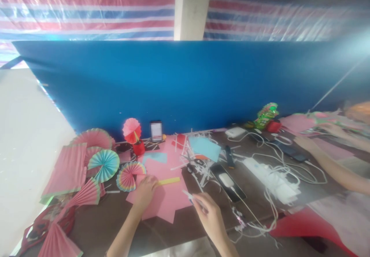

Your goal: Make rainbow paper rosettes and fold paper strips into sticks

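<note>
My left hand (pixel 147 190) rests on a sheet of pink paper (pixel 166 205), its fingers closed on the near end of a flat yellow strip (pixel 169 181). Whether the strip is a ruler or folded paper I cannot tell. Just off the paper's right edge, my right hand (pixel 210 212) grips a slim white pen-like tool (pixel 189 196), tip toward the paper. Its exact kind is blurred. Beside my left hand lies a pleated pink fan (pixel 130 176) with a patterned rim. A light-blue paper piece (pixel 156 157) lies on the pink sheet.
Pleated fans, one blue (pixel 104 165), crowd the left. Behind are a red cup (pixel 138 148) and paper scraps (pixel 202 172) with scissors (pixel 190 168). A phone (pixel 228 182), power strip (pixel 271 180) and tangled cables lie right. Another person's arm (pixel 332 168) reaches in. A blue panel (pixel 187 83) stands behind.
</note>
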{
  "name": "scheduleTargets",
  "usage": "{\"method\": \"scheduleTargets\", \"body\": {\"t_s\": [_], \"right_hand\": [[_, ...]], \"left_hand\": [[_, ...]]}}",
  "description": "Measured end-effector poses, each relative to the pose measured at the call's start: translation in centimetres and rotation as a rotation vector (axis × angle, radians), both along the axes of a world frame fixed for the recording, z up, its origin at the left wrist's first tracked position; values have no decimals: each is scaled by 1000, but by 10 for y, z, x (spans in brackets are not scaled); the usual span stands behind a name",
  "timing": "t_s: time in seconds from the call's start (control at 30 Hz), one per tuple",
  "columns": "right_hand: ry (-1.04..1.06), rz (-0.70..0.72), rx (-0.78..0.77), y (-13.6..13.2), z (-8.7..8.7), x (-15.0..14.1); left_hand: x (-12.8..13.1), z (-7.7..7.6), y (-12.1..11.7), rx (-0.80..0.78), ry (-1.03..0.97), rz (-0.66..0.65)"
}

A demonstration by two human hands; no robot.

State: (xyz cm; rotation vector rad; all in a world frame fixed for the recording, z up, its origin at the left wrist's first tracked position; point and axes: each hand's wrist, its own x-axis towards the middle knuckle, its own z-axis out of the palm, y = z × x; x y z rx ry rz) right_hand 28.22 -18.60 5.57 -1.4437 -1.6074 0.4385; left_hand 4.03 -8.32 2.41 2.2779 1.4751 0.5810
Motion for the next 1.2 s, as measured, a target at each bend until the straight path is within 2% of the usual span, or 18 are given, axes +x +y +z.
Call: {"method": "scheduleTargets", "body": {"t_s": [0.1, 0.37, 0.63, 0.8, 0.9, 1.03, 1.2], "right_hand": [[6, -11, -4, 0, -1, 2], [26, -6, -9, 0, -4, 11], [51, -26, -66, 2, 6, 12], [192, 50, -162, 8, 32, 3], [306, 119, -274, 16, 53, -2], [319, 191, -359, 29, 74, -8], [308, 210, -319, 46, 85, -11]], "left_hand": [[1, 4, -1, -12, -164, -23], [6, 10, 0, -267, -576, 69], [15, 29, 4, -518, -1040, 121], [25, 41, 10, -467, -1031, 291], [33, 51, 12, -495, -1027, 189], [44, 71, 8, -559, -1052, -2], [48, 98, -1, -541, -925, -21]]}}
